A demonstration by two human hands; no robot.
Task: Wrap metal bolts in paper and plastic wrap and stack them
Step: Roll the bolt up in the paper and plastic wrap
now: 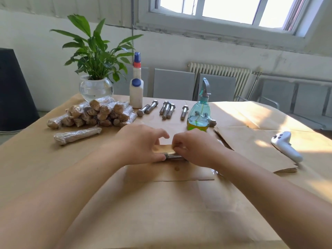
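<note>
**Two hands rolling a bolt in brown paper**

Brown paper is covering the worktop (161, 212). Behind it, a window (228, 9) is letting in light above a radiator (219, 72).

The bolt (174, 156) is lying in front of the spray bottle (199, 112), between the two hands. The left hand (142, 144) and the right hand (195, 148) are both curling their fingers over it and pinching a strip of paper (163, 148) on top of it.

Left of the spray bottle, bare bolts (167, 109) are lying in a row. Further left, a pile of wrapped bolts (97, 114) is sitting beside a white glue bottle (136, 87). A glass bowl (96, 88) is holding water and a green plant (95, 51). The spray bottle is holding yellow-green liquid. Right of it, a white controller (285, 146) is resting on a stack of paper sheets (251, 150).
</note>
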